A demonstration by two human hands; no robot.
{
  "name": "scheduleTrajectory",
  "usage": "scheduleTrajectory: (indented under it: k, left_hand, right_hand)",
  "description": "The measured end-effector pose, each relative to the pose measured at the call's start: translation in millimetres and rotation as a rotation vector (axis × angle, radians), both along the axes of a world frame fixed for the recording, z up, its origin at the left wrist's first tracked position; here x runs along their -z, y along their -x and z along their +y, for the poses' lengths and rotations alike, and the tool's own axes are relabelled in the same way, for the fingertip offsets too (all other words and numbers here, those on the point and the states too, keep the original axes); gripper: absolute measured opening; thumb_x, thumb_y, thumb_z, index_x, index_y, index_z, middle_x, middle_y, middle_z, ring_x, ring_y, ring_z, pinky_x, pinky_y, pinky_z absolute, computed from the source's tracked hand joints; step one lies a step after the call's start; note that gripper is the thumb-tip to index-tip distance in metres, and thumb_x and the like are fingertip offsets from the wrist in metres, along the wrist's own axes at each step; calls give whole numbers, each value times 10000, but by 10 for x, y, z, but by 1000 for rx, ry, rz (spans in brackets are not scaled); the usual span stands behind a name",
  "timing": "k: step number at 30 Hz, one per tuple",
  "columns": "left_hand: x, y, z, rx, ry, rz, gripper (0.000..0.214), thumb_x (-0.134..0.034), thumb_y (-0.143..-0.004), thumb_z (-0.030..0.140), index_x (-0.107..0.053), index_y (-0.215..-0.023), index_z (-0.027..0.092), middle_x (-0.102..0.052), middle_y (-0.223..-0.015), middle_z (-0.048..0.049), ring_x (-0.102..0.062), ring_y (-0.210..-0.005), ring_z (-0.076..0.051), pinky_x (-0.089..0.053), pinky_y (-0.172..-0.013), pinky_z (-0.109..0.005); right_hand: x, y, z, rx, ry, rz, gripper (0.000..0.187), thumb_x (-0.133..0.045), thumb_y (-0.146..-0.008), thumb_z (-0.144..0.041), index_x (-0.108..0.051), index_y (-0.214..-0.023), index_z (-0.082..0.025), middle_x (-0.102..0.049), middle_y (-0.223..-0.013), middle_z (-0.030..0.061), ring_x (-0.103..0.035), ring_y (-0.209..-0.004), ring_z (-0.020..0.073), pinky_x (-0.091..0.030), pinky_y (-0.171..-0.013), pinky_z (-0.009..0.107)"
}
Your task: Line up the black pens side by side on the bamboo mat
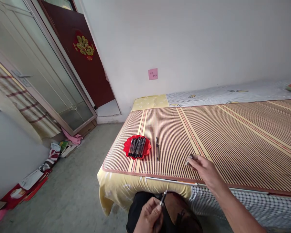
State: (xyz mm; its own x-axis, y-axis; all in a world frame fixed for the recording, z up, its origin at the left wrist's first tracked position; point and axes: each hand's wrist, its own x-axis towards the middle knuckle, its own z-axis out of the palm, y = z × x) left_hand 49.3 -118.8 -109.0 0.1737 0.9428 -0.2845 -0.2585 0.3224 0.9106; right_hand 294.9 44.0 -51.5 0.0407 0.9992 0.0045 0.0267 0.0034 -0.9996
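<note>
My left hand [150, 215] is closed over my lap, below the bed's front edge, and pinches a slim dark pen [164, 197] with its tip pointing up and away. Over the mat, my right hand [205, 168] is closed, thumb and fingers pinching a small greyish piece [189, 160] that I cannot identify, partly hidden by the fingers. Between that hand and a red scalloped dish [125, 149], a black pen [157, 149] lies lengthwise on the mat. Several dark, clear-barrelled pens [137, 147] lie side by side in the dish.
A striped bamboo mat [169, 129] covers the bed, over yellow and checked cloth [122, 186]. A pink note [153, 74] is on the white wall. Left stand a glazed door [50, 64] and a dark red door [75, 74]. Papers [31, 179] and other items line the floor there.
</note>
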Motion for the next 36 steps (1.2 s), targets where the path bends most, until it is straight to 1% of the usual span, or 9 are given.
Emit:
scheduleTrajectory:
  k: [4, 7, 10, 13, 20, 25, 28, 32, 36]
  left_hand:
    - [178, 177, -19, -300, -95, 383, 616, -647, -767, 782, -634, -828, 168, -477, -577, 37, -381, -505, -99, -266, -491, -220]
    - [349, 209, -109, -405, -157, 595, 602, -586, -825, 765, -681, -833, 170, -467, -576, 26, -430, -558, -139, -306, -554, -247]
    - [421, 177, -157, -461, -215, 671, 555, -579, -852, 730, -693, -806, 190, -488, -578, 15, -457, -579, -162, -326, -599, -265]
    - [385, 140, -127, -506, -220, 650, 527, -602, -843, 719, -693, -789, 202, -499, -570, 12, -457, -574, -173, -326, -599, -266]
    - [422, 168, -73, -490, -219, 703, 568, -529, -870, 745, -680, -792, 203, -487, -575, 13, -464, -571, -170, -337, -605, -265]
    - [514, 208, -75, -482, -219, 733, 551, -504, -897, 724, -678, -800, 210, -486, -579, 15, -482, -566, -162, -347, -601, -259]
    - [530, 209, -66, -490, -225, 739, 540, -507, -908, 706, -682, -804, 205, -491, -583, 12, -484, -568, -160, -345, -599, -256]
    - [550, 211, -57, -486, -236, 741, 529, -502, -923, 685, -673, -798, 201, -501, -579, 10, -484, -563, -159, -348, -595, -254]
    - [618, 265, -61, -424, -254, 783, 506, -461, -959, 647, -662, -831, 201, -510, -578, 14, -494, -561, -159, -374, -584, -244]
  right_hand:
    - [84, 290, 362, -158, -40, -274, 358, -679, -787, -488, -685, -914, -153, -739, -870, 87, -702, -844, 228, -541, -783, 336]
    - [97, 519, 663, -165, -13, -490, 282, -613, -850, -336, -670, -1043, -138, -747, -900, 86, -695, -761, 192, -516, -683, 295]
    - [52, 683, 952, -142, 6, -608, 198, -634, -846, -268, -679, -995, -146, -740, -868, 76, -653, -677, 173, -452, -603, 276]
    - [-1, 830, 1187, -135, 18, -723, 78, -661, -833, -225, -696, -856, -159, -728, -833, 66, -639, -684, 162, -399, -589, 260]
    - [16, 1118, 1449, -167, 66, -887, 89, -700, -828, -192, -723, -749, -155, -699, -743, 66, -634, -681, 165, -358, -596, 266]
    - [63, 1102, 1504, -170, 35, -928, 132, -662, -880, -231, -748, -905, -134, -741, -928, 116, -654, -787, 184, -381, -633, 269]
    - [67, 989, 1510, -183, -7, -933, 221, -572, -905, -141, -751, -1035, -123, -741, -1081, 142, -668, -884, 192, -412, -681, 266]
    - [45, 833, 1472, -276, -83, -932, 436, -560, -828, -15, -708, -1216, -149, -707, -1225, 118, -666, -977, 175, -442, -748, 230]
    - [16, 787, 1426, -394, -132, -946, 541, -628, -785, -19, -670, -1297, -188, -647, -1303, 109, -667, -909, 161, -456, -713, 221]
